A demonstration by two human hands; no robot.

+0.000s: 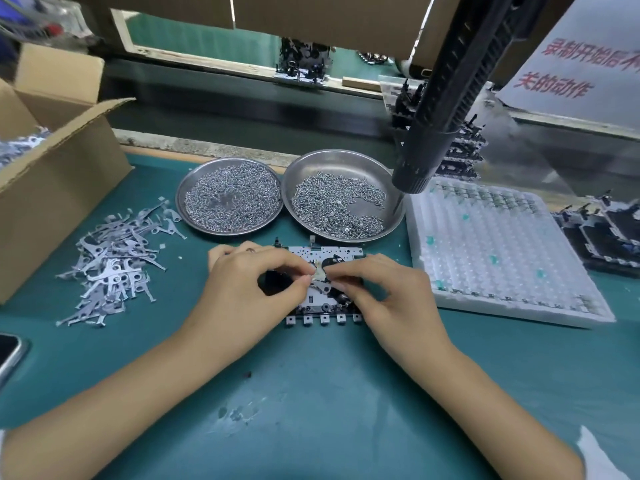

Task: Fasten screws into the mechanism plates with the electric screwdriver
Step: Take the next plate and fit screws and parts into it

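A silver mechanism plate with black parts lies flat on the green mat, just in front of two steel dishes. My left hand and my right hand rest over it, their fingertips pinching a small metal lever piece at the plate's middle. The black electric screwdriver hangs from above at the right, its tip over the right dish's edge; neither hand touches it. The left dish and right dish hold many small screws.
A loose heap of flat metal levers lies at the left, beside an open cardboard box. A white foam tray sits at the right, with stacked black mechanisms beyond. A phone corner shows at the left edge.
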